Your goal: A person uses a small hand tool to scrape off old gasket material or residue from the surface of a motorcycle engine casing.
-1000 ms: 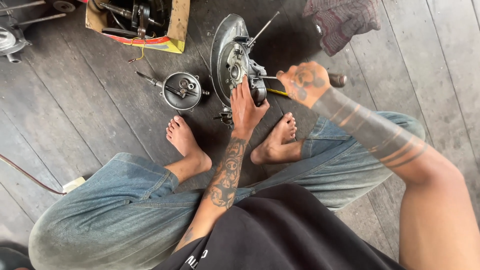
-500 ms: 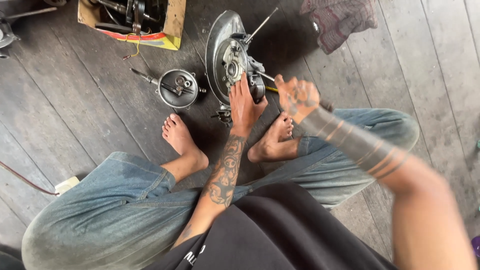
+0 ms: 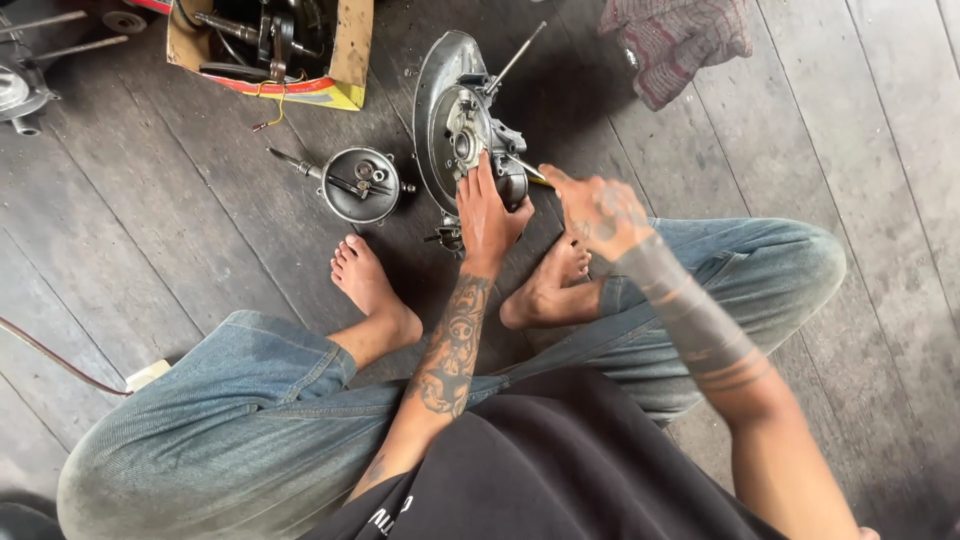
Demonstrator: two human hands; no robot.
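Note:
A grey metal engine casing [image 3: 445, 120] stands on its edge on the dark wooden floor between my bare feet. My left hand [image 3: 487, 215] presses flat against its lower right side, steadying it. My right hand [image 3: 598, 212] is closed around a tool with a yellow handle [image 3: 537, 180], its metal tip pointing into the casing beside my left fingers. A thin rod [image 3: 515, 58] sticks up and right from the casing. A round metal cover [image 3: 360, 185] with small parts in it lies to the left of the casing.
A cardboard box [image 3: 345, 60] of metal parts sits at the top left. A crumpled checked cloth [image 3: 675, 45] lies top right. More metal parts [image 3: 20, 90] rest at the far left edge. A cable [image 3: 60, 365] with a white plug runs over the floor by my left knee.
My right hand has moved left and down, from beside the casing's right edge to close next to my left hand. My left hand stays on the casing.

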